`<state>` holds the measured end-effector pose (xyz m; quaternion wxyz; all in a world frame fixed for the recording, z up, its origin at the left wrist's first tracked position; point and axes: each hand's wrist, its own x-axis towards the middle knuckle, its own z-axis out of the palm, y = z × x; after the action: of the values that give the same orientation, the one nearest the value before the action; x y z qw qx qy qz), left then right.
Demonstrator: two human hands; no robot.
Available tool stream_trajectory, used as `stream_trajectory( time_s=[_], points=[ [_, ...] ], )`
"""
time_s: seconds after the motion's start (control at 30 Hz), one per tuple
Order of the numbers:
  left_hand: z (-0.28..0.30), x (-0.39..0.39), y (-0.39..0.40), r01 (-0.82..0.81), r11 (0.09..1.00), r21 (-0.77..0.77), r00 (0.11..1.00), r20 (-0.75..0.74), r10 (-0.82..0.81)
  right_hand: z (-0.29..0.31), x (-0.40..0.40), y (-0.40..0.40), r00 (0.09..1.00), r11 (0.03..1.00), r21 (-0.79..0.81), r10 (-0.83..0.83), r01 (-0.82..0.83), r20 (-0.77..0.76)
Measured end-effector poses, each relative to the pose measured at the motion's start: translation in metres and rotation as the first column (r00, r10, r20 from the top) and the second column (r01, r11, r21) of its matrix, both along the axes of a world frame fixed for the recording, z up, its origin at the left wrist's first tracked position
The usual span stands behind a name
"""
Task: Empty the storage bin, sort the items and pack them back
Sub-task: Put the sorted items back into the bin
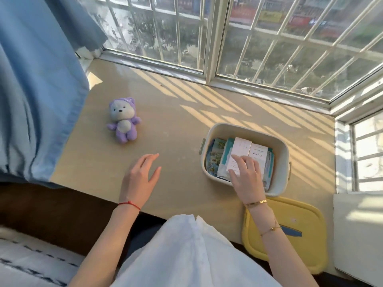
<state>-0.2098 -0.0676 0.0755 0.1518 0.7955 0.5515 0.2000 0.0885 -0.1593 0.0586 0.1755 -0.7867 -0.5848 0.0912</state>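
Observation:
A cream storage bin (215, 129) stands on the window ledge at the right. Inside lie two white boxes side by side, a left white box (238, 150) and a right white box (259, 153), on top of teal packets (227, 154) and a printed packet (215, 158). My right hand (245, 175) reaches into the bin and its fingers curl round the near end of the left white box. My left hand (142, 177) hovers over the ledge left of the bin with relaxed fingers, holding nothing. A purple plush toy (123, 120) sits on the ledge farther left.
The bin's yellow lid (298, 230) lies at the ledge's front right edge, partly overhanging. A blue curtain (35, 83) hangs at the left. Barred windows (207, 38) close off the back and right. A white panel (360, 235) stands at the far right.

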Motion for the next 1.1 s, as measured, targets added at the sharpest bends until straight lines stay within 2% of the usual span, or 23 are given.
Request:
stream_trajectory(
  time_s=[0.2, 0.4, 0.57, 0.83, 0.97, 1.1],
  points=[
    [0.005, -0.11, 0.04, -0.031, 0.997, 0.065, 0.999, -0.009, 0.032, 0.003, -0.098, 0.038, 0.999, 0.999, 0.036, 0.022, -0.021, -0.031],
    [0.008, -0.224, 0.104, -0.04, 0.999, 0.005, 0.999, -0.027, 0.04, -0.005, -0.208, 0.089, 0.998, 1.0, 0.025, -0.016, 0.018, -0.058],
    [0.003, -0.281, 0.156, -0.003, 0.999, -0.054, 0.999, -0.034, 0.001, -0.004, -0.273, 0.128, 0.994, 0.997, 0.014, -0.073, 0.074, -0.086],
    [-0.031, -0.286, 0.228, 0.02, 0.984, -0.176, 1.0, -0.006, -0.022, -0.015, -0.302, 0.182, 0.986, 0.992, -0.04, -0.125, 0.121, -0.111],
    [-0.077, -0.264, 0.263, 0.002, 0.967, -0.256, 0.998, 0.065, 0.016, -0.034, -0.296, 0.207, 0.982, 0.989, -0.068, -0.138, 0.13, -0.129],
    [-0.136, -0.228, 0.288, -0.018, 0.906, -0.422, 0.989, 0.126, 0.078, -0.059, -0.284, 0.227, 0.978, 0.986, -0.081, -0.156, 0.146, -0.135]
  ],
)
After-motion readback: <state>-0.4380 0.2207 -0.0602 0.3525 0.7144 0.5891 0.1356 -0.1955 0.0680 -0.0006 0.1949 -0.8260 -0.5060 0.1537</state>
